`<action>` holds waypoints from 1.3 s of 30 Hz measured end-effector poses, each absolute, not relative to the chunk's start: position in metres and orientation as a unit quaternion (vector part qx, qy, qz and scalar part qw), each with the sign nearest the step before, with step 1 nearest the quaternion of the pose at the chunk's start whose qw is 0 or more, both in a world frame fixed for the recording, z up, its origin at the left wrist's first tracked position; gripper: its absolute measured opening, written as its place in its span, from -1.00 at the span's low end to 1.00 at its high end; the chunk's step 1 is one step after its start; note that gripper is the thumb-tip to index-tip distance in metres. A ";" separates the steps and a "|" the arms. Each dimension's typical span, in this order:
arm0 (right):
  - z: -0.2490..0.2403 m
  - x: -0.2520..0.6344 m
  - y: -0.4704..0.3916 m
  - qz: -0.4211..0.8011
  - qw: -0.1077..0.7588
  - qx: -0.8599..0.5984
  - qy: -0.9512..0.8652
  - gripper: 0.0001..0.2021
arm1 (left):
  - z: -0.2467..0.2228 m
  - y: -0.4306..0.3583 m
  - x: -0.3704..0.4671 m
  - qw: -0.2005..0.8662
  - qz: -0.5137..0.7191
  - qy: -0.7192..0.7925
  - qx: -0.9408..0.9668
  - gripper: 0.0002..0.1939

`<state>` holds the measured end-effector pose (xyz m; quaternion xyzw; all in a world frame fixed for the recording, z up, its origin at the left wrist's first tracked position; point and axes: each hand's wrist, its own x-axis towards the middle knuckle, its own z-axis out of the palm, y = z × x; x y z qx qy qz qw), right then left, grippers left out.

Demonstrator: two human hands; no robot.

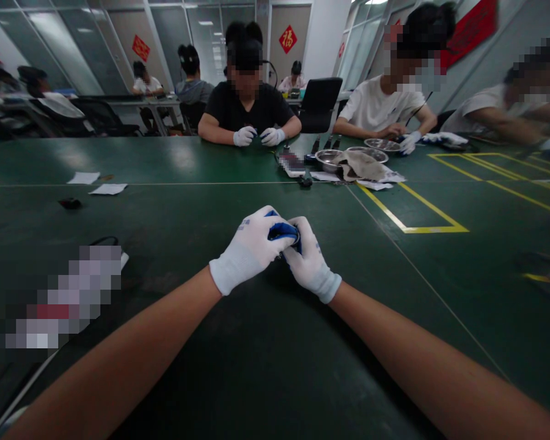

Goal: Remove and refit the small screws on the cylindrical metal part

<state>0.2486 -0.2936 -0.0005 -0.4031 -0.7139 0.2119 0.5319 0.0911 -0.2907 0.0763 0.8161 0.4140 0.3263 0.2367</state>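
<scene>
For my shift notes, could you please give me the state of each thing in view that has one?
Left hand: gloved, fingers closed, touching the right hand
Right hand: gloved, fingers closed
Small dark item: held between both hands, mostly hidden
Metal bowls: upright, contents unclear
Grey cloth: rumpled, partly over the bowls
White papers: lying on the table
Office chair: upright

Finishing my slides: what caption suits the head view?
Left hand and right hand, gloved, grip a small, mostly hidden object over a green table.
</scene>
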 end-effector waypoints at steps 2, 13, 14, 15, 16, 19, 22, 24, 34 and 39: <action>-0.001 0.248 -0.293 0.206 0.530 -0.403 -0.717 -0.85 | 0.076 -0.292 0.094 0.238 0.326 0.434 0.806 -0.91; -0.008 0.245 -0.293 0.138 0.528 -0.417 -0.727 -0.76 | 0.085 -0.296 0.096 0.326 0.309 0.509 0.734 -0.96; -0.008 0.245 -0.293 0.134 0.527 -0.417 -0.728 -0.76 | 0.085 -0.295 0.095 0.340 0.310 0.505 0.730 -0.96; -0.009 0.245 -0.293 0.130 0.526 -0.417 -0.730 -0.76 | 0.085 -0.295 0.095 0.350 0.311 0.502 0.728 -0.96; -0.009 0.245 -0.292 0.125 0.526 -0.415 -0.732 -0.77 | 0.084 -0.296 0.095 0.351 0.312 0.502 0.726 -0.96; -0.009 0.244 -0.291 0.112 0.525 -0.412 -0.737 -0.78 | 0.083 -0.297 0.097 0.300 0.316 0.526 0.731 -0.95; -0.010 0.244 -0.290 0.100 0.520 -0.418 -0.738 -0.79 | 0.082 -0.298 0.101 0.244 0.325 0.549 0.730 -0.96; -0.010 0.244 -0.290 0.095 0.517 -0.422 -0.738 -0.77 | 0.082 -0.298 0.101 0.267 0.327 0.545 0.725 -0.97; -0.015 0.241 -0.286 0.012 0.535 -0.412 -0.737 -0.63 | 0.079 -0.301 0.105 0.280 0.353 0.546 0.707 -0.97; -0.015 0.241 -0.286 0.011 0.546 -0.397 -0.737 -0.65 | 0.070 -0.293 0.103 0.262 0.395 0.551 0.687 -0.80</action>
